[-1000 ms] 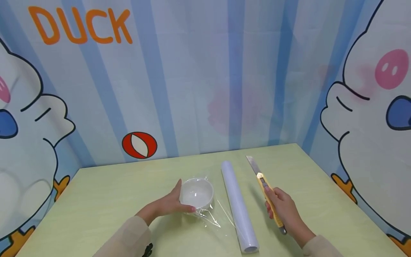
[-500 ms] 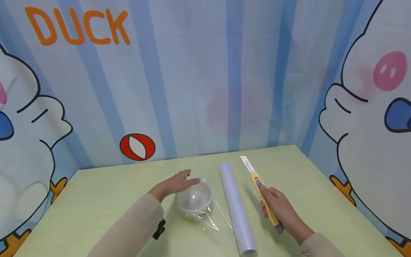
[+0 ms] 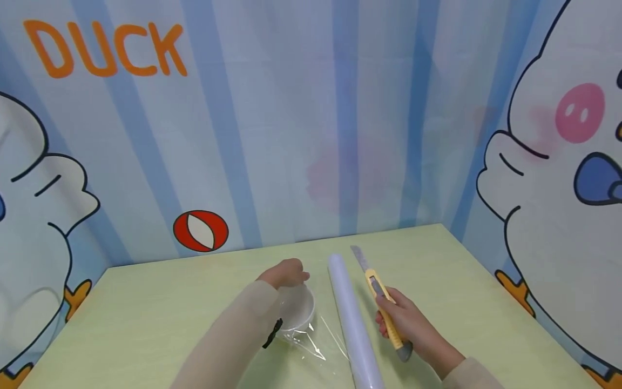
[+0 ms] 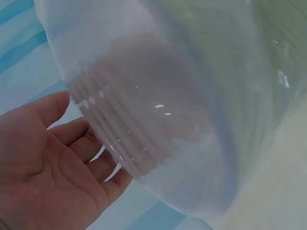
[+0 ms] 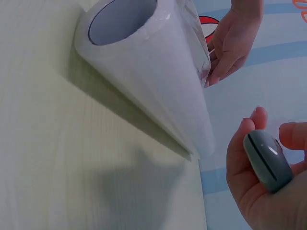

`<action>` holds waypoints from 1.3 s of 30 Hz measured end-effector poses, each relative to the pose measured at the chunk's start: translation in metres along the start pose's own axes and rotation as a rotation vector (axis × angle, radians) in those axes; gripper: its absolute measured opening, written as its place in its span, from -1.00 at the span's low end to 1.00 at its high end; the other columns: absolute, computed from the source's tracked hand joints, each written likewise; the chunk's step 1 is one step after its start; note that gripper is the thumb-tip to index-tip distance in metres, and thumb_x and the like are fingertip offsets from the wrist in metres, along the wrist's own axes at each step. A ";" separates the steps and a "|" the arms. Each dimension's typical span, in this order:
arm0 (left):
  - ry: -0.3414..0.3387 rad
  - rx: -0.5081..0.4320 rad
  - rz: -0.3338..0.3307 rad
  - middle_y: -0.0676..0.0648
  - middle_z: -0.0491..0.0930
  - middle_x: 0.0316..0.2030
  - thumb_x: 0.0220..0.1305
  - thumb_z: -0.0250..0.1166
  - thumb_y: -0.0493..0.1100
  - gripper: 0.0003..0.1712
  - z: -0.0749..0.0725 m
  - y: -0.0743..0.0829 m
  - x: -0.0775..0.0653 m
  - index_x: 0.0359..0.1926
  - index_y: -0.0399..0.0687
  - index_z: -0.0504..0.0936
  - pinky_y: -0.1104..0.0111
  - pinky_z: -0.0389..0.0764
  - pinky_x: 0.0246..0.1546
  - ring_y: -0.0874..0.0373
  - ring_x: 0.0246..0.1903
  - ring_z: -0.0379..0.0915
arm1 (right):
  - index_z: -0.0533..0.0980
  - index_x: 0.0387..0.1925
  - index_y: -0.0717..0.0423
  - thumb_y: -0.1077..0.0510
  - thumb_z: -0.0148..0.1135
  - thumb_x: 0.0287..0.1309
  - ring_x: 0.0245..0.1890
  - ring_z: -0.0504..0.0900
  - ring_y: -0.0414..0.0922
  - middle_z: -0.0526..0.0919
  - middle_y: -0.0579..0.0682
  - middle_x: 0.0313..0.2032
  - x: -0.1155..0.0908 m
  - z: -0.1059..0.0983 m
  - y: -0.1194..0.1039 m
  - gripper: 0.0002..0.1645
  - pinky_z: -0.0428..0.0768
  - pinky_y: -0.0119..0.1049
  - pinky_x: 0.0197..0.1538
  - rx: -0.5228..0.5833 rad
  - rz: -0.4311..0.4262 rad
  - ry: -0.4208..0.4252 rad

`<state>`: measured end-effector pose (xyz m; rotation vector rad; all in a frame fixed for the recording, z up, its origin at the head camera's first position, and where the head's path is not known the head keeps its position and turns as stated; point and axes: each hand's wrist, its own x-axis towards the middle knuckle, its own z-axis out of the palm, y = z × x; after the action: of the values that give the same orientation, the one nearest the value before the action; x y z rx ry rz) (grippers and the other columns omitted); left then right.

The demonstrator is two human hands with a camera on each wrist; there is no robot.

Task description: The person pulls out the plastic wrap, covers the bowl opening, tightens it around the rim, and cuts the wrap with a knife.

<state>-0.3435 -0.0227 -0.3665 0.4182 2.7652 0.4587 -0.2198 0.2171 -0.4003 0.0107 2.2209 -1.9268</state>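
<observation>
A white bowl [image 3: 297,309] stands on the table with clear plastic wrap [image 3: 308,340] over it, stretching right to the roll. My left hand [image 3: 285,273] is at the bowl's far side, and its forearm covers the bowl's left part. In the left wrist view the left hand's fingers [image 4: 88,146] reach loosely to the bowl's wall, the thumb apart from them. Whether they press the wrap there is hard to tell. Right of the roll, my right hand [image 3: 405,327] grips a yellow box cutter [image 3: 384,302], its blade out and pointing away, above the table.
Between the hands lies a long roll of plastic wrap [image 3: 352,319], one end toward the person. The pale green table [image 3: 170,313] meets a striped curtain [image 3: 286,135] at the back. Printed cartoon ducks flank it on both sides.
My left hand has left the bowl's near left rim, passed over it and come down at its far side. The right hand with the box cutter has shifted slightly left.
</observation>
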 end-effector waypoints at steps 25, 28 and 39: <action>0.024 0.030 -0.147 -0.04 0.56 -0.46 0.23 0.11 -0.09 -0.74 0.000 0.006 0.014 -0.47 -0.15 0.59 0.32 0.47 -0.30 0.15 -0.43 0.41 | 0.22 0.00 0.32 0.18 -0.13 0.29 -0.66 0.45 -0.21 0.52 0.03 -0.54 0.032 0.051 -0.041 -0.66 0.49 -0.40 -0.57 -0.134 0.041 0.052; -0.001 0.020 -0.138 -0.05 0.62 -0.39 0.26 0.08 -0.09 -0.73 0.000 0.007 0.016 -0.35 -0.17 0.64 0.31 0.51 -0.22 0.15 -0.37 0.49 | 0.21 -0.05 0.30 0.21 -0.14 0.22 -0.68 0.42 -0.20 0.48 0.03 -0.59 0.048 0.067 -0.048 -0.69 0.46 -0.40 -0.60 -0.187 0.049 0.060; 0.040 0.081 -0.064 -0.06 0.67 -0.47 0.28 0.12 -0.11 -0.70 0.007 0.017 0.021 -0.42 -0.20 0.68 0.35 0.53 -0.30 0.16 -0.47 0.52 | 0.28 -0.12 0.48 0.28 -0.02 -0.07 -0.59 0.42 0.01 0.49 0.18 -0.55 0.084 0.093 -0.036 -0.56 0.40 -0.22 -0.51 -0.747 0.036 0.137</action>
<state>-0.3567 0.0018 -0.3716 0.3421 2.8337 0.3451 -0.2939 0.1100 -0.3901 0.0712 2.8592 -1.0004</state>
